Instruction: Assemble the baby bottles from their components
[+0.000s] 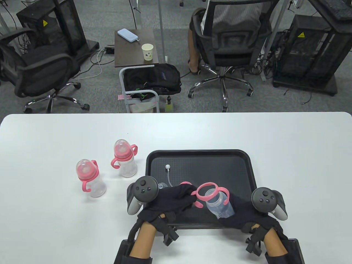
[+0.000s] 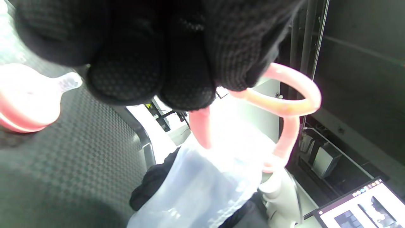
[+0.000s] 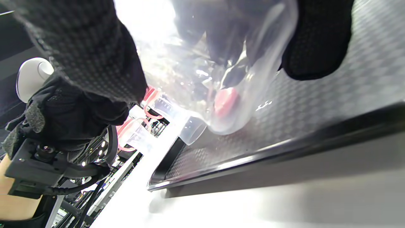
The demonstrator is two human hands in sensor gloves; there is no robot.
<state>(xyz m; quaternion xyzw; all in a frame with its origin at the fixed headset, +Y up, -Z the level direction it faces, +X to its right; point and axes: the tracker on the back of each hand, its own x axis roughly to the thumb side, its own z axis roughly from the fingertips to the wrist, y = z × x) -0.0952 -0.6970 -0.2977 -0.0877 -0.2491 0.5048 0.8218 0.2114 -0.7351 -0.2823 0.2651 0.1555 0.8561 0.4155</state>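
My right hand (image 1: 236,211) grips a clear bottle body (image 1: 220,205) tilted above the black tray (image 1: 154,162). My left hand (image 1: 176,196) holds the pink handle ring (image 1: 210,192) at the bottle's neck. In the left wrist view my fingertips (image 2: 186,85) pinch the pink handle ring (image 2: 284,104) over the clear bottle (image 2: 202,183), and a pink collar with a nipple (image 2: 28,98) lies on the tray behind. In the right wrist view my fingers (image 3: 316,41) wrap the clear bottle (image 3: 234,63). A straw with a white tip (image 1: 168,172) lies in the tray.
Two assembled bottles with pink handles and clear caps stand on the white table left of the tray, one (image 1: 125,161) nearer the tray, one (image 1: 89,178) further left. A clear cap (image 3: 193,129) lies in the tray near my left hand.
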